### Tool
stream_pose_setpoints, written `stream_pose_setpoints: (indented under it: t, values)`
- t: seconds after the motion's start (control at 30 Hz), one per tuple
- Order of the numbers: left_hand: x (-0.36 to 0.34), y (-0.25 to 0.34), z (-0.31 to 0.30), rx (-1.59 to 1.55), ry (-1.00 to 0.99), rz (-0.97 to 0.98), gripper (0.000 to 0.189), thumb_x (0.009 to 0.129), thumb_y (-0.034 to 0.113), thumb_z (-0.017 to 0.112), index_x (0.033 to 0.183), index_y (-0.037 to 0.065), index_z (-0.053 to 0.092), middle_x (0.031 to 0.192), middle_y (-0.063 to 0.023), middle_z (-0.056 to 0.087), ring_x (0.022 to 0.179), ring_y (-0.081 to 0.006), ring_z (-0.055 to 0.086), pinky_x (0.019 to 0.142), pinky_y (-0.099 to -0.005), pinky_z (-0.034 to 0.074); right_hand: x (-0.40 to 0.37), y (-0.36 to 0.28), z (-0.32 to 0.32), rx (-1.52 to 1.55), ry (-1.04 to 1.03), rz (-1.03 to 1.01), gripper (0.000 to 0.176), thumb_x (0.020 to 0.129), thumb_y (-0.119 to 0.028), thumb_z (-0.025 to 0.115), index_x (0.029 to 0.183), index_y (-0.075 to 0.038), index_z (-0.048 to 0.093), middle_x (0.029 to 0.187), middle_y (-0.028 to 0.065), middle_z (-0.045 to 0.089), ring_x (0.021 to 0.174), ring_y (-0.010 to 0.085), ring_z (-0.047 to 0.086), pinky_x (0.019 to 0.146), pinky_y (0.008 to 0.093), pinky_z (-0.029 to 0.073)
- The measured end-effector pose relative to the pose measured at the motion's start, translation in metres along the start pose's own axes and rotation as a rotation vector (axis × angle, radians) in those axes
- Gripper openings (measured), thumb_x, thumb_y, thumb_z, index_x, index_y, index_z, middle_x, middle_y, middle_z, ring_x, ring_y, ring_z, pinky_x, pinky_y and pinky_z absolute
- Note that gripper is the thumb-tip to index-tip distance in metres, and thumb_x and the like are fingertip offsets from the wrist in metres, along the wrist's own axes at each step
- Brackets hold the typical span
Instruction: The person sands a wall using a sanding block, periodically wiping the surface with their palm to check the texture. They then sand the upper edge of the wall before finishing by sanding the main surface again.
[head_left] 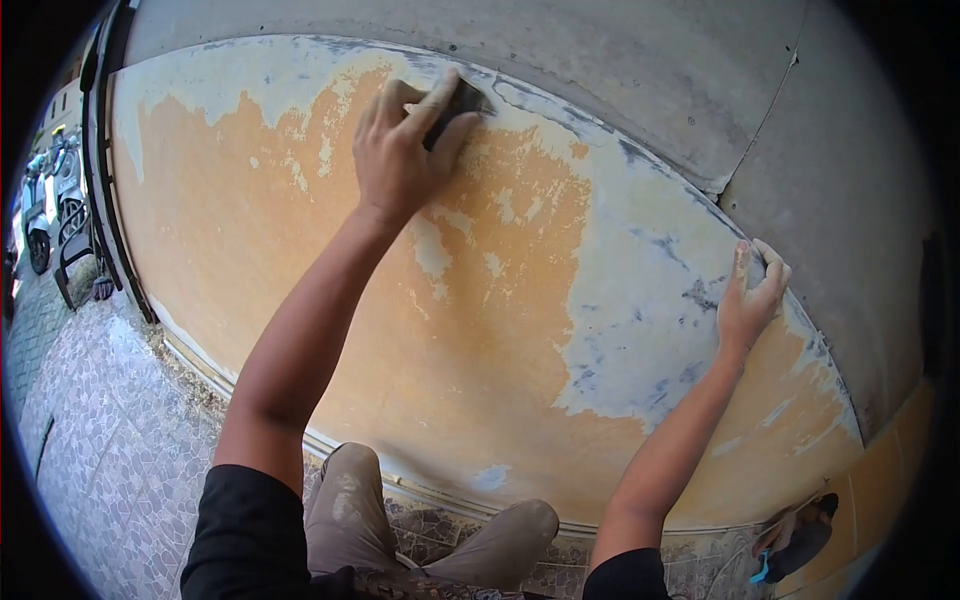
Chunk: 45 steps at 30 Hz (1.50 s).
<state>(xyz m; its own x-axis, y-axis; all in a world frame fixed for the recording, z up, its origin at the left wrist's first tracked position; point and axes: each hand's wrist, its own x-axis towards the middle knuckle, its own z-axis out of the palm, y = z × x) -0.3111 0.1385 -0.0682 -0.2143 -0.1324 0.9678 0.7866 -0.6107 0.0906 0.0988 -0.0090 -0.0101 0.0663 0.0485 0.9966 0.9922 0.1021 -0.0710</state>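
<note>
My left hand (405,150) is up near the top edge of a wall (490,320) with orange paint and pale patches. Its fingers grip a dark, flat block (455,112) pressed against a pale, scraped area; the block is partly hidden and slightly blurred. Farther right, my right hand (750,295) rests at the wall's top edge, its fingers bent around something I cannot make out. Dusty white residue coats the fingers of both hands.
Beyond the wall's edge lies a grey cracked surface (640,80). Parked motorbikes (65,180) and a dark metal frame (75,240) stand at far left, beside patterned paving (110,430). Another person (805,535) crouches at lower right.
</note>
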Motion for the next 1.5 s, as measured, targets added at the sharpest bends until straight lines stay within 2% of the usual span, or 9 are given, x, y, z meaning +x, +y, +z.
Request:
stream_pose_setpoints:
  t: [0.07, 0.17, 0.33, 0.47, 0.73, 0.83, 1.03, 1.23, 1.5]
  values:
    - [0.014, -0.034, -0.003, -0.002, 0.151, -0.406, 0.05, 0.093, 0.037, 0.082, 0.136, 0.014, 0.075, 0.095, -0.0034, 0.057, 0.089, -0.022, 0.057, 0.081, -0.0374, 0.048, 0.002, 0.003, -0.001, -0.006, 0.004, -0.034, 0.04, 0.102, -0.048, 0.07, 0.116, -0.01, 0.07, 0.113, 0.0102, 0.064, 0.113, 0.0338, 0.061, 0.099, 0.0478, 0.044]
    - [0.001, -0.003, 0.008, 0.086, 0.163, -0.379, 0.05, 0.095, 0.036, 0.08, 0.137, 0.011, 0.074, 0.094, -0.0049, 0.056, 0.09, -0.0229, 0.057, 0.08, -0.0384, 0.049, 0.0, 0.006, 0.006, -0.047, 0.02, -0.023, 0.04, 0.102, -0.048, 0.07, 0.116, -0.011, 0.07, 0.114, 0.0103, 0.064, 0.114, 0.0335, 0.061, 0.098, 0.0484, 0.044]
    - [-0.044, 0.082, 0.003, -0.158, -0.172, 0.285, 0.056, 0.085, 0.03, 0.089, 0.138, 0.017, 0.075, 0.091, -0.004, 0.058, 0.085, -0.0206, 0.055, 0.077, -0.035, 0.049, -0.002, 0.007, 0.016, -0.077, 0.113, 0.025, 0.04, 0.102, -0.047, 0.07, 0.117, -0.01, 0.07, 0.115, 0.0108, 0.064, 0.114, 0.0331, 0.062, 0.099, 0.0483, 0.044]
    - [0.024, 0.034, 0.023, -0.155, 0.136, -0.347, 0.045, 0.091, 0.036, 0.083, 0.131, 0.016, 0.078, 0.093, -0.0057, 0.059, 0.086, -0.0241, 0.055, 0.084, -0.0416, 0.046, -0.001, 0.004, 0.0, 0.021, 0.016, -0.04, 0.041, 0.101, -0.046, 0.071, 0.115, -0.008, 0.07, 0.113, 0.0115, 0.064, 0.113, 0.034, 0.061, 0.1, 0.0467, 0.043]
    - [-0.125, 0.111, -0.004, -0.288, -0.384, 0.619, 0.058, 0.087, 0.023, 0.073, 0.144, 0.025, 0.069, 0.106, -0.0005, 0.06, 0.088, -0.0175, 0.057, 0.082, -0.0363, 0.047, -0.004, 0.012, 0.018, -0.008, 0.117, -0.007, 0.037, 0.101, -0.042, 0.073, 0.116, -0.008, 0.071, 0.112, 0.0108, 0.064, 0.114, 0.0337, 0.06, 0.1, 0.0457, 0.044]
    - [-0.122, 0.09, -0.011, -0.319, -0.356, 0.684, 0.059, 0.084, 0.022, 0.072, 0.144, 0.026, 0.07, 0.107, 0.0005, 0.06, 0.089, -0.0179, 0.059, 0.081, -0.0349, 0.046, -0.003, 0.006, 0.009, -0.021, 0.09, -0.013, 0.037, 0.101, -0.041, 0.074, 0.117, -0.008, 0.072, 0.113, 0.0105, 0.065, 0.114, 0.033, 0.061, 0.099, 0.0455, 0.045]
    - [-0.017, 0.076, 0.02, -0.03, 0.061, -0.09, 0.048, 0.088, 0.028, 0.084, 0.134, 0.021, 0.076, 0.102, -0.0016, 0.062, 0.088, -0.0227, 0.052, 0.083, -0.0371, 0.043, -0.001, 0.007, 0.003, 0.0, 0.014, -0.08, 0.039, 0.101, -0.043, 0.074, 0.119, -0.008, 0.072, 0.115, 0.0096, 0.066, 0.112, 0.0324, 0.063, 0.098, 0.0445, 0.047]
    - [-0.122, 0.098, -0.02, -0.162, -0.404, 0.5, 0.056, 0.087, 0.023, 0.083, 0.142, 0.027, 0.071, 0.116, 0.0007, 0.065, 0.097, -0.0217, 0.054, 0.088, -0.0373, 0.044, -0.003, 0.005, 0.01, 0.005, 0.093, -0.018, 0.039, 0.1, -0.041, 0.074, 0.117, -0.007, 0.072, 0.114, 0.0104, 0.066, 0.112, 0.0325, 0.063, 0.098, 0.0447, 0.047]
    - [-0.082, 0.083, 0.002, -0.03, 0.015, -0.254, 0.053, 0.088, 0.019, 0.083, 0.14, 0.024, 0.072, 0.111, -0.0034, 0.063, 0.098, -0.025, 0.051, 0.092, -0.0405, 0.042, -0.003, 0.02, 0.022, -0.027, 0.191, -0.128, 0.035, 0.099, -0.045, 0.074, 0.112, -0.012, 0.074, 0.111, 0.0082, 0.068, 0.108, 0.0319, 0.064, 0.094, 0.0467, 0.046]
